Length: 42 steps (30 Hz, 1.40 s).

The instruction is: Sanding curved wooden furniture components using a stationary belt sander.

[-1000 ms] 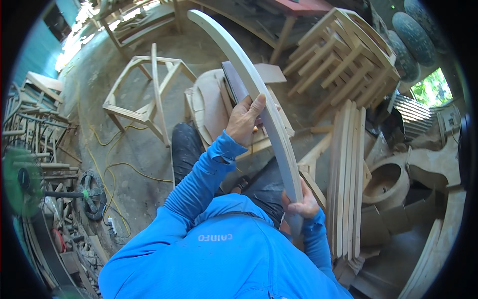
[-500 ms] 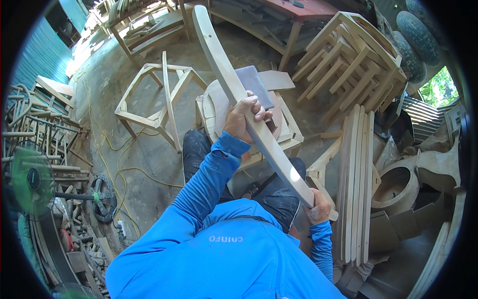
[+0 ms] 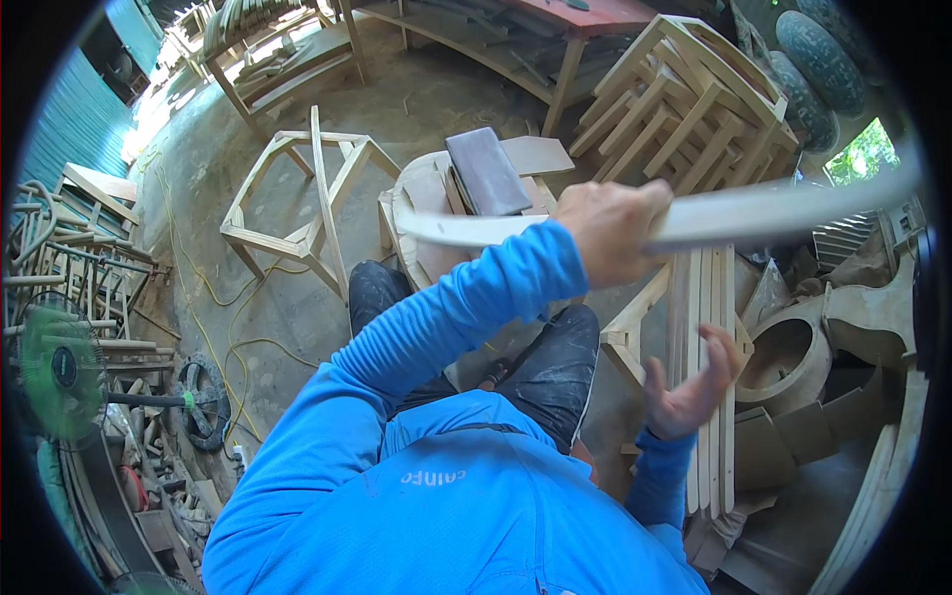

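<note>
The curved strip (image 3: pixel 754 215) extends across your front, long axis left to right, your left hand (image 3: pixel 610 230) wrapped around it between its ends. Your right hand (image 3: pixel 686 392), below its right half, is spread and holds nothing. Ahead, a grey block (image 3: pixel 488 171); rightward, boards (image 3: pixel 706 476); leftward, a wooden frame (image 3: pixel 263 241) on the floor (image 3: pixel 188 230).
</note>
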Available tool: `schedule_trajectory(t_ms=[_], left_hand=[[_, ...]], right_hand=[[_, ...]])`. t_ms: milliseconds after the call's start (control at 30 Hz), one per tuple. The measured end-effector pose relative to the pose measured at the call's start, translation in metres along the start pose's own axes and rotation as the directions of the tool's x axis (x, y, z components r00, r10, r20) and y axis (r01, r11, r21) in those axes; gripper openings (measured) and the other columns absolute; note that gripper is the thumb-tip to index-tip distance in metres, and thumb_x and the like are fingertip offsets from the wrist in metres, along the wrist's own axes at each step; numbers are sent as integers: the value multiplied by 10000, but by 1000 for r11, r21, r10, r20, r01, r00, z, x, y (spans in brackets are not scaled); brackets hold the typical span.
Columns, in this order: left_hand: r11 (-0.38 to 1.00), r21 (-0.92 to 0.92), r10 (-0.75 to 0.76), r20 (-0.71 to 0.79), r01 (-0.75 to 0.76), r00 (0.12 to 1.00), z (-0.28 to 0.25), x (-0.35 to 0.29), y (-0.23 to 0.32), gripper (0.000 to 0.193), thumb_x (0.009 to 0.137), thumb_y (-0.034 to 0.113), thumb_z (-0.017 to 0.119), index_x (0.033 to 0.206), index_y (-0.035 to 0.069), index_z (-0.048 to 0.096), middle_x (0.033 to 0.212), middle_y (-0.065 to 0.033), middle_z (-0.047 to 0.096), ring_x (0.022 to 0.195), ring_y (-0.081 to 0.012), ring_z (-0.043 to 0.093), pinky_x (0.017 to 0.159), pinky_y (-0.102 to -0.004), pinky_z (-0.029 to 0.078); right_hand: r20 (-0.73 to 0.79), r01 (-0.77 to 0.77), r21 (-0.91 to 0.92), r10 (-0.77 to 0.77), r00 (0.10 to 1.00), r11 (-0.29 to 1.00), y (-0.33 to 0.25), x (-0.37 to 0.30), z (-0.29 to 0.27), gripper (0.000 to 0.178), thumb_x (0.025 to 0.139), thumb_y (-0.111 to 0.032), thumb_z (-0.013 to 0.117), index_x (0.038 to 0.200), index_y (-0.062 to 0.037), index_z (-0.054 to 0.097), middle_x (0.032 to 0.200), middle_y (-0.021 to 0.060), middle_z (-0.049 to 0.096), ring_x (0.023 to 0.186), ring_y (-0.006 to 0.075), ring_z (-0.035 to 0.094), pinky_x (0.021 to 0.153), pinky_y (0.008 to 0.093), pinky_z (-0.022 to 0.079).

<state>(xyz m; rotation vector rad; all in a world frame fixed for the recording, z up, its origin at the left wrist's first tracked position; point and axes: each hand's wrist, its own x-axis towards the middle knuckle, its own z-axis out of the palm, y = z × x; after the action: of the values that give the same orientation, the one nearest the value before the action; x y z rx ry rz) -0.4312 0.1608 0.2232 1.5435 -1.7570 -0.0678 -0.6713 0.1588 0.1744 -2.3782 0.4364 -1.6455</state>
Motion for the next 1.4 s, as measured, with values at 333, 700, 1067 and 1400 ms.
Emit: schedule_trajectory(t_ms=[333,700,1067,1400], left_hand=[[789,201,338,646,-580,684,133,-109,-51,186,847,234,683,1016,209,610,870,12,687,915,-184,727,777,-370,520],[811,570,-276,175,131,945,106,-93,-152,660,962,517,614,1482,124,510,1506,-189,500,1484,-372,363,1229,-654,140],[709,505,-563,-16,493,826,132,-129,-151,889,960,510,576,1596,-36,280,1701,-212,183,1605,-337,46,1254,-621,28],[720,446,-577,-40,531,816,121,-138,-159,890,960,492,587,1612,-12,252,1704,-202,176,1606,-326,45,1239,-653,6]], right_hand=[[737,-222,-630,663,129,744,61,-116,-78,811,639,-388,921,1353,-163,608,1062,153,733,944,378,722,823,472,566],[625,-432,-434,610,487,790,21,-215,-86,612,742,-319,877,1287,-152,655,955,145,760,805,314,755,692,399,599],[693,-419,-408,574,436,811,31,-206,-70,644,723,-316,896,1288,-126,652,994,162,760,831,337,757,732,403,606],[694,-431,-386,565,447,815,31,-210,-61,619,712,-306,912,1253,-124,673,989,171,767,847,336,771,755,392,622]])
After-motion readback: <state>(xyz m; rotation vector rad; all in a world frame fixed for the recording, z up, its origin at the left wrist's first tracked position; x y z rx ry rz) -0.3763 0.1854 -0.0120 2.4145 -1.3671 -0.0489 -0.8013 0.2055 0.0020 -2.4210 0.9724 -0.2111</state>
